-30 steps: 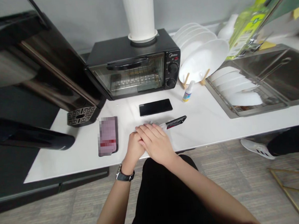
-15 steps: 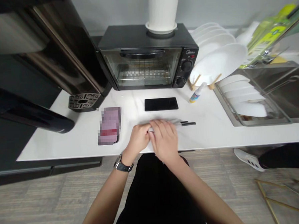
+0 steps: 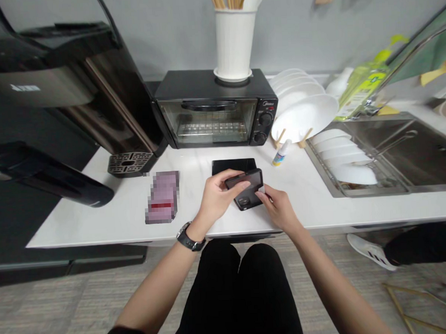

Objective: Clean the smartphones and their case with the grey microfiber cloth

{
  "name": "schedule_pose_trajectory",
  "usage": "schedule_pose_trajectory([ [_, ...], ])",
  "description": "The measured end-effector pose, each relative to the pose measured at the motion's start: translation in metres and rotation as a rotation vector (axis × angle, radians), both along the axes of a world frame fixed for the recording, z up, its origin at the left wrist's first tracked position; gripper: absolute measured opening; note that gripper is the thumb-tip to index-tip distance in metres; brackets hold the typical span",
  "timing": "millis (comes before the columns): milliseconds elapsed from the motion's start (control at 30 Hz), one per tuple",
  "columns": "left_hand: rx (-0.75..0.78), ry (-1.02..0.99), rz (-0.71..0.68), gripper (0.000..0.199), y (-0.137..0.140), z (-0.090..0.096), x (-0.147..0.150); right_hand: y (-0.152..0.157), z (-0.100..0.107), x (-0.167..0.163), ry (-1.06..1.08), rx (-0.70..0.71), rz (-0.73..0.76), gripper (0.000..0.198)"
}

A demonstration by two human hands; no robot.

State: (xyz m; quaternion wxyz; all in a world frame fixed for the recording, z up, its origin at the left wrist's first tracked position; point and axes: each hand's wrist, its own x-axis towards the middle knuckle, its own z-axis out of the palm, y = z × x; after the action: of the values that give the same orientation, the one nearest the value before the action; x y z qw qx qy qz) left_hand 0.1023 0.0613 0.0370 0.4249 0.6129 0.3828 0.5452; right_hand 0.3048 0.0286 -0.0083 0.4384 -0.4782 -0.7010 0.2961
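A dark phone case with a smoky back and a camera ring at its lower corner is tilted above the counter between my hands. My left hand pinches its left side, thumb lying across the back. At its right edge, my right hand grips with thumb and fingertips, beside a small pale grey patch. Whether a phone sits inside the case I cannot tell. Just behind it a black phone lies flat on the white counter, partly covered by my left hand and the case.
A blurred-out purple item lies to the left, near a dark bottle and a drinks machine. Behind are a toaster oven, a small spray bottle and racked plates. The sink is right; another person's shoe shows below.
My hands have moved apart and the case is now raised and tilted, its back showing; before, they were close together over it near the counter. The camera view has shifted too.
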Motion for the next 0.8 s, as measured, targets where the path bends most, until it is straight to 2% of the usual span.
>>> schedule_pose_trajectory([
  [67, 0.055, 0.023, -0.014, 0.023, 0.01, 0.004, 0.004, 0.003, -0.006, -0.006, 0.083, -0.079, 0.0, 0.045],
  [133, 0.125, 0.059, 0.031, 0.022, 0.016, 0.006, 0.002, 0.008, -0.012, -0.008, 0.137, -0.094, -0.004, 0.056],
  [233, 0.269, 0.105, 0.106, 0.019, 0.019, 0.007, -0.002, 0.017, -0.014, -0.006, 0.281, -0.107, -0.066, 0.059],
  [300, 0.356, 0.138, 0.088, 0.017, 0.02, 0.005, -0.003, 0.023, -0.006, -0.006, 0.473, -0.052, -0.207, 0.055],
  [367, 0.375, 0.169, 0.021, 0.016, 0.021, -0.002, 0.0, 0.025, 0.01, -0.009, 0.617, 0.092, -0.382, 0.048],
  [400, 0.353, 0.179, -0.02, 0.016, 0.021, -0.007, 0.002, 0.026, 0.019, -0.011, 0.611, 0.177, -0.433, 0.046],
  [467, 0.268, 0.181, -0.113, 0.017, 0.023, -0.018, 0.008, 0.026, 0.037, -0.018, 0.412, 0.307, -0.379, 0.044],
  [600, 0.127, 0.174, -0.254, 0.014, 0.026, -0.034, 0.015, 0.035, 0.053, -0.026, -0.048, 0.571, -0.031, 0.038],
  [700, 0.112, 0.268, -0.296, 0.016, 0.03, -0.035, 0.013, 0.049, 0.057, -0.022, -0.243, 0.834, 0.068, 0.039],
  [800, 0.107, 0.279, -0.268, 0.015, 0.032, -0.033, 0.011, 0.06, 0.07, -0.018, -0.465, 0.973, 0.196, 0.041],
])
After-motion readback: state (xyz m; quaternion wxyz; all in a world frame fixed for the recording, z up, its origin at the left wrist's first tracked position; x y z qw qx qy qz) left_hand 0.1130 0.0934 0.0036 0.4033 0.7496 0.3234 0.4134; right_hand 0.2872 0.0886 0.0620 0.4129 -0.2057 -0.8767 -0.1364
